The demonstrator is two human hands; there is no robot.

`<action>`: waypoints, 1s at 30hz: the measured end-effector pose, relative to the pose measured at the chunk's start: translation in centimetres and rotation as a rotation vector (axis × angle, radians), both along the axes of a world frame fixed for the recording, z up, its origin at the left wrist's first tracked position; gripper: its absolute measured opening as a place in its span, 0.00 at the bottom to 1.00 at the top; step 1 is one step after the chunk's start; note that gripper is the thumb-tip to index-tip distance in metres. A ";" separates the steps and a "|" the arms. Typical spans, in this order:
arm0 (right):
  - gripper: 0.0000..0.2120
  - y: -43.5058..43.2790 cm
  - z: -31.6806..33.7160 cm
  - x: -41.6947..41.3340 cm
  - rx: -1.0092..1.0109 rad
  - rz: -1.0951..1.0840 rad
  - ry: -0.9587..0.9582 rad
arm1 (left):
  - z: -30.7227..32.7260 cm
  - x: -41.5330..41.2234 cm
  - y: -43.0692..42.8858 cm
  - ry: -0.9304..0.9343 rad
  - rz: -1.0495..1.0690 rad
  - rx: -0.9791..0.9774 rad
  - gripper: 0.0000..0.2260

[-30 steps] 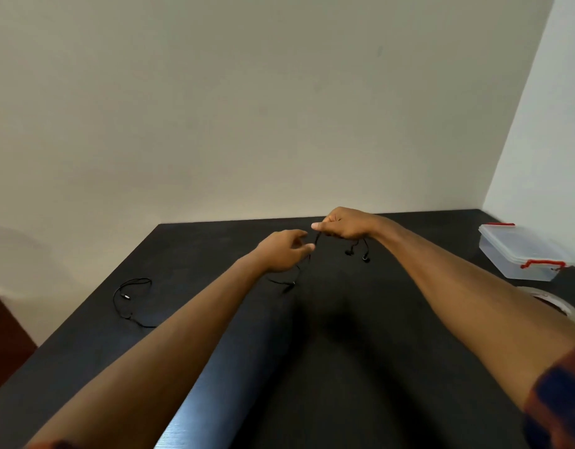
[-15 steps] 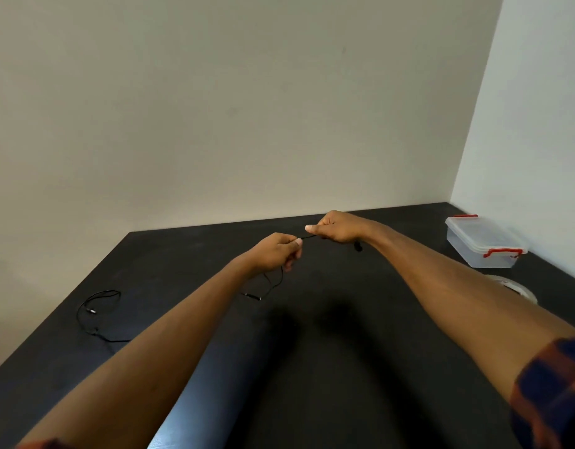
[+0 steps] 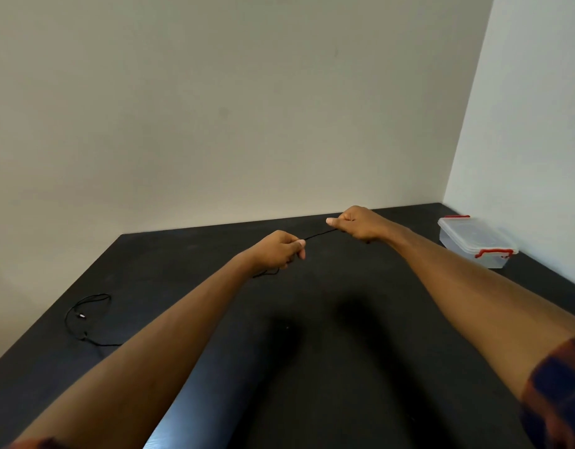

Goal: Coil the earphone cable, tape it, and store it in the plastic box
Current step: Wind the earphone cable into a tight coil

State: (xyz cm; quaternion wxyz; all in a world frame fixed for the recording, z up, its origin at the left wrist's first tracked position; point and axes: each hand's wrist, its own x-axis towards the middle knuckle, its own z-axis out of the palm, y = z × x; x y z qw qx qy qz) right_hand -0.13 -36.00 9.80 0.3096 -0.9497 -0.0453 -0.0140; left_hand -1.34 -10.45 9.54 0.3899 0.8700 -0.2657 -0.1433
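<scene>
Nearest, a second cable (image 3: 85, 315) lies looped by the worktop's (image 3: 312, 367) left edge. Further in, the person's left hand (image 3: 276, 251), fingers curled, pinches the cable (image 3: 320, 234) at thumb and forefinger; a slack end hangs beneath. The cable runs taut above mid-worktop to the right hand (image 3: 357, 223), fisted and pinching it likewise. Box (image 3: 477, 241), lid on, stands at the far right corner, well apart from both hands.

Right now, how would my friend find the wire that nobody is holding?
Start at the black table and go to its left edge. A thin black cable lies there in a loose loop. Unlike the earphone cable stretched between the left hand and right hand, it lies alone, far from the plastic box.
</scene>
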 end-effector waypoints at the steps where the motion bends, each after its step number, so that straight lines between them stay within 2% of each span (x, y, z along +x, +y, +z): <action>1: 0.27 -0.3 -0.1 -0.1 -0.009 -0.006 -0.008 | 0.0 0.0 0.0 0.025 -0.007 -0.011 0.16; 5: 0.26 -1.3 -0.6 -0.3 -0.108 -0.049 -0.049 | 0.2 0.1 -0.7 0.096 -0.003 -0.047 0.16; 14: 0.26 -5.3 -1.5 -0.9 -0.386 -0.291 -0.143 | 0.0 0.6 -0.1 -0.059 0.019 0.080 0.14; 18: 0.26 -6.4 -2.3 -1.2 -0.385 -0.284 -0.120 | -0.1 0.9 0.0 -0.133 0.078 0.043 0.16; 21: 0.26 -6.9 -3.4 -1.6 -0.384 -0.273 -0.097 | -0.3 1.0 0.1 -0.168 0.046 0.111 0.15; 25: 0.26 -7.8 -5.0 -2.4 -0.497 -0.317 -0.056 | -1.3 1.3 1.2 -0.206 0.047 0.157 0.14; 30: 0.20 -7.5 -6.4 -3.3 -0.634 -0.323 0.016 | -3.6 1.4 2.6 -0.231 0.018 0.225 0.12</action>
